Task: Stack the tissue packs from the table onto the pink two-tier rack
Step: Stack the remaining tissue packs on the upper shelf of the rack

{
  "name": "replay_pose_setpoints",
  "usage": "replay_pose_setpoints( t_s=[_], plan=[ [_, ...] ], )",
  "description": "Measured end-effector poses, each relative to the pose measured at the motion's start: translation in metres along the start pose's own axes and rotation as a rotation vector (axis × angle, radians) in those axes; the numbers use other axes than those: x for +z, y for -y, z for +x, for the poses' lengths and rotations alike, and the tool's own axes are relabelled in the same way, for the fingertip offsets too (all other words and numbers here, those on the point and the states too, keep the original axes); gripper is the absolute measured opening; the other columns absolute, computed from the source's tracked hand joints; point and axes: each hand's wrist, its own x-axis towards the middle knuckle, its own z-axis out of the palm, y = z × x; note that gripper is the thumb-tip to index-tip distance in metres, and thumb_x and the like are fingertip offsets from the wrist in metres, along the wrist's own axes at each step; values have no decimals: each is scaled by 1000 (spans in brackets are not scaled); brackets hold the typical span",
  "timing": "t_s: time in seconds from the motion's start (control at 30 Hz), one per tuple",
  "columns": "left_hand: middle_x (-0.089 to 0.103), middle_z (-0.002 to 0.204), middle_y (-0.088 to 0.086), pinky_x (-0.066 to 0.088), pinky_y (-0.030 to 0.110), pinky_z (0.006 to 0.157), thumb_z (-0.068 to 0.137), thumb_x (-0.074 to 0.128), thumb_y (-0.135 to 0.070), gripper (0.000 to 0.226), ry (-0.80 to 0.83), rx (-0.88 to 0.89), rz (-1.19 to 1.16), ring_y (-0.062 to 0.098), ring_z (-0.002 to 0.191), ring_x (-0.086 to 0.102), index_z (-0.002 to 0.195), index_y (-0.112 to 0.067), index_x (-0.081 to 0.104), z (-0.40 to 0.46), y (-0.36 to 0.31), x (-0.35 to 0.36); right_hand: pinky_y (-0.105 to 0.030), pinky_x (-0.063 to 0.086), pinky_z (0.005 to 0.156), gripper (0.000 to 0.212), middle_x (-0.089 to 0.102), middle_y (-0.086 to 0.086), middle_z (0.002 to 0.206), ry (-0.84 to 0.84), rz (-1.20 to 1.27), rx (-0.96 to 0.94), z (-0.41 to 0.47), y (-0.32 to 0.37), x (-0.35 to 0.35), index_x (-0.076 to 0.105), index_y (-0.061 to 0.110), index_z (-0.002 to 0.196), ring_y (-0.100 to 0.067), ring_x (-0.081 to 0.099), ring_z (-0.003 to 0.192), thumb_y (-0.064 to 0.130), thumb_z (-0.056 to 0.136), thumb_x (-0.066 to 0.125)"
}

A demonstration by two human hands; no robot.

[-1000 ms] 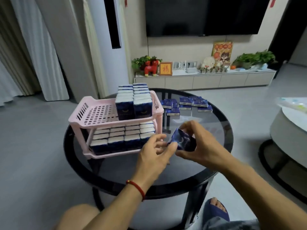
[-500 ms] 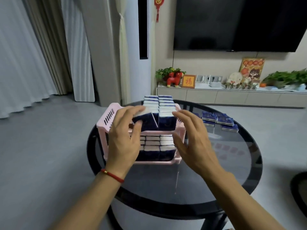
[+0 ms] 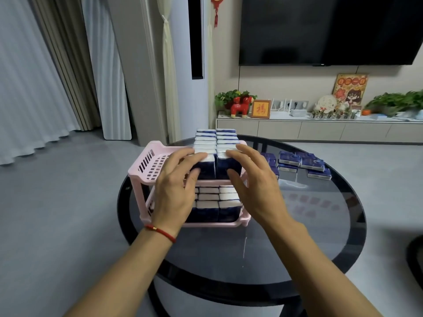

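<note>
One round glass table (image 3: 297,236) fills the floor of the shot, and on its left half stands the pink two-tier rack (image 3: 146,164), just the one, both shelves in play.

Two hands are at work on the top shelf. The left hand (image 3: 177,186) rests fingers-forward on the near pack of the left row, fingers laid fairly straight over its white top and the thumb down against its dark blue front. The right hand (image 3: 254,184) mirrors it on the near pack of the right row, fingers spread and relaxed, touching more than gripping. Neither hand pinches anything that I can see.

That reads as the seating step: the near tissue packs (image 3: 216,167) are being squared up against the two rows (image 3: 216,139) standing on edge behind them. Each row shows roughly seven or eight white tops; the far ones blur together. The lower tier's packs (image 3: 217,202) show about three rows deep, with the hands covering the rest.

Right of the rack, near the table's far edge, the loose packs (image 3: 302,164) wait: six or so visible, some stacked in twos, a few hidden behind the right hand.

Next move, by my reckoning: let go, reach right for a loose pack, and start filling the open left part of the top shelf.
</note>
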Motion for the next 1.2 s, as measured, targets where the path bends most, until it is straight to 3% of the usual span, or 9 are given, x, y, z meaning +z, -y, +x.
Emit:
replay_pose_setpoints(
  t_s=[0.13, 0.3, 0.4, 0.5, 0.63, 0.77, 0.9, 1.03, 1.2],
  plan=[
    [59, 137, -1, 58, 36, 97, 93, 71, -4, 41, 22, -14, -33, -26, 122, 34, 128, -25, 71, 3, 4, 1, -25, 38, 107, 43, 57, 3, 140, -7, 22, 2, 2, -3, 3, 63, 20, 134, -17, 49, 134, 16, 92, 72],
    [58, 137, 4, 59, 46, 93, 93, 70, -4, 40, 85, -40, -41, -4, 120, 43, 128, -23, 71, 10, 2, 3, -29, 42, 105, 44, 61, -1, 133, -27, 41, -12, 6, -6, 3, 67, 16, 130, -23, 55, 127, 11, 88, 77],
    [57, 136, -1, 54, 40, 103, 94, 70, -6, 36, 135, -117, -62, 7, 122, 50, 124, -25, 73, 14, -5, 1, -32, 45, 105, 43, 61, 0, 133, -24, 60, -6, 6, -5, 2, 67, 16, 129, -21, 55, 126, 10, 88, 77],
    [57, 131, -10, 44, 15, 102, 94, 71, -15, 30, 213, -194, -38, 5, 118, 53, 119, -31, 74, 23, -10, -10, -37, 49, 105, 41, 58, 5, 137, 9, 129, 21, 5, -1, -2, 65, 20, 132, -15, 51, 130, 14, 92, 72],
    [62, 129, -15, 52, 18, 95, 96, 65, -27, 30, 277, -276, -134, 4, 111, 63, 125, -36, 71, 36, -18, -24, -37, 42, 113, 37, 51, 13, 147, 28, 298, 147, 13, 9, -14, 61, 29, 137, -2, 42, 138, 29, 101, 59],
    [58, 132, -13, 49, 36, 103, 103, 49, -41, 44, 346, -531, -182, 9, 112, 62, 145, -29, 52, 65, -10, -13, -36, 38, 115, 37, 46, 10, 154, 128, 383, 349, 49, 3, -22, 58, 32, 140, -4, 43, 137, 32, 105, 47],
    [47, 155, -1, 43, 42, 114, 90, 54, -49, 75, 431, -898, -613, 21, 133, 56, 157, -23, 35, 99, 21, 18, -32, 36, 112, 47, 49, -4, 154, 292, 370, 450, 87, -2, -14, 46, 17, 150, -16, 47, 137, 23, 104, 43],
    [77, 115, 6, 57, 36, 93, 100, 47, -55, 51, 517, -932, -583, 26, 105, 74, 121, -16, 71, 106, 17, 30, -42, 39, 108, 37, 58, -21, 138, 417, 242, 485, 98, -1, -5, 59, -7, 128, -36, 51, 130, 10, 103, 36],
    [76, 84, 2, 47, 32, 78, 100, 46, -50, 40, 481, -844, -496, 22, 80, 68, 85, -20, 68, 103, 15, 31, -41, 44, 102, 35, 67, -14, 121, 388, 224, 498, 99, -2, -4, 67, 0, 115, -32, 58, 118, 9, 100, 37]
  ],
)
